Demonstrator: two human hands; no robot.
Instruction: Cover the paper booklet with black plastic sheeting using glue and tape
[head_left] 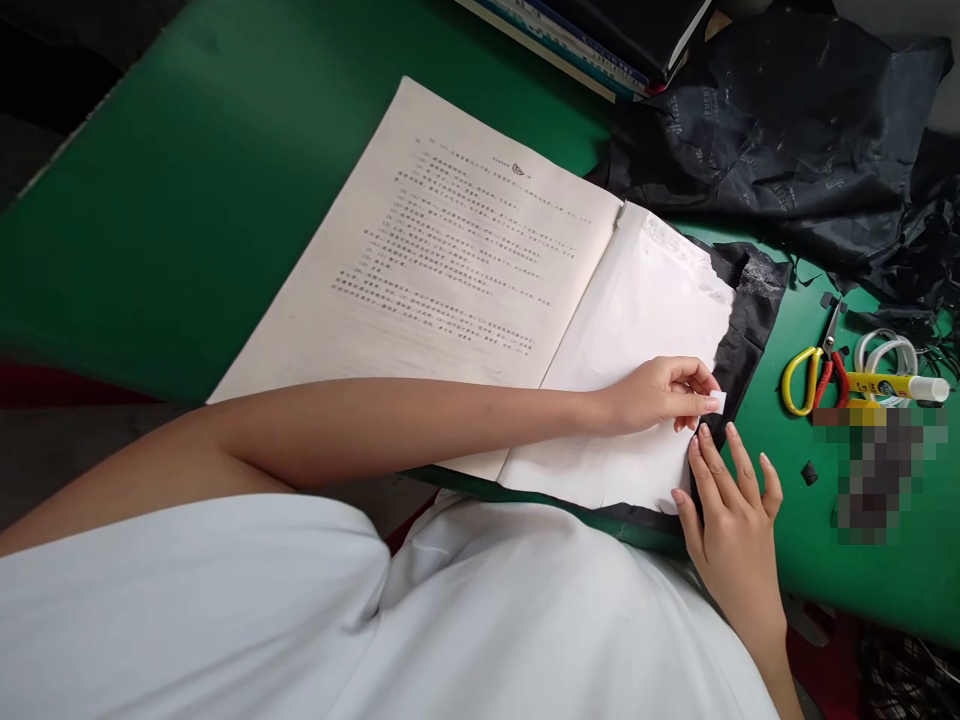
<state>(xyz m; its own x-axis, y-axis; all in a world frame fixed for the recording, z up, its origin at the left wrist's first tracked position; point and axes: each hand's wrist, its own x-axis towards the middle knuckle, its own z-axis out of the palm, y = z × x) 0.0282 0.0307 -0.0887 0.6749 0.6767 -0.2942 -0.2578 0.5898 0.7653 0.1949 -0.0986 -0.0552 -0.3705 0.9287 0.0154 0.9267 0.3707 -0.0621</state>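
1. A green table point(187, 200) fills the far left and runs on beneath everything else.
2. An open book point(450, 230) lies on it at a slant, its printed page facing up.
3. Beyond the book's top edge sits a stack of books point(559, 35), partly out of view.
4. A white sheet point(637, 290) lies along the book's right side, ragged at its upper right edge.
5. The left hand point(664, 397) is above this sheet, thumb and fingers pinching a small white piece point(718, 402) at the sheet's right edge; whether the piece touches anything below, I cannot tell.
6. The right hand point(735, 515) is palm down, fingers spread, the fingertips resting near that same edge on a black sheet point(756, 300), which shows from under the white one.
7. Crumpled black plastic point(795, 120) lies behind, at the upper right.
8. Scissors point(814, 382) with yellow and red handles lie right of the black sheet, a black scrap point(808, 473) nearby.
9. Next come a clear ring point(896, 340) and a yellow tube point(885, 385) with a white cap.
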